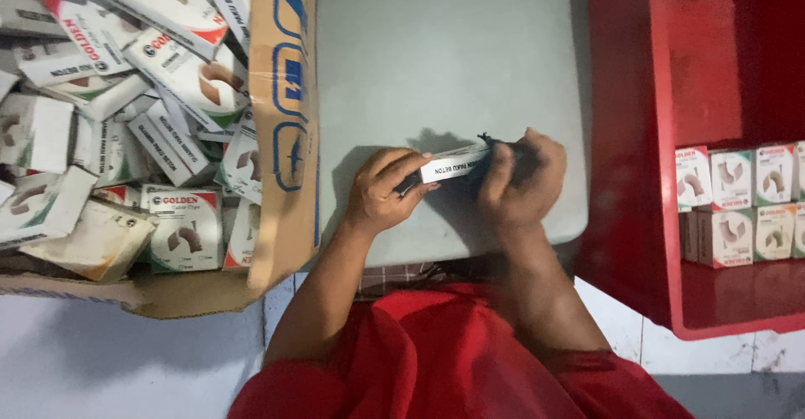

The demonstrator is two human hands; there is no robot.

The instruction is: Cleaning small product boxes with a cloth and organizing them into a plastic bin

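Grey tabletop (436, 50), left hand (381, 192) and right hand (524, 180) level, fingers pinching small white box (453, 166) ends

Dim, flat indoor light is falling from above, leaving the view slightly grainy and soft. The grey counter (436, 50) is catching the most light, and the hands (453, 180) are throwing a soft shadow up across it. The red shelf unit (637, 134) is sinking into deep shadow at the upper right. The small boxes in the cardboard carton (285, 134) are blurring slightly toward the left edge.
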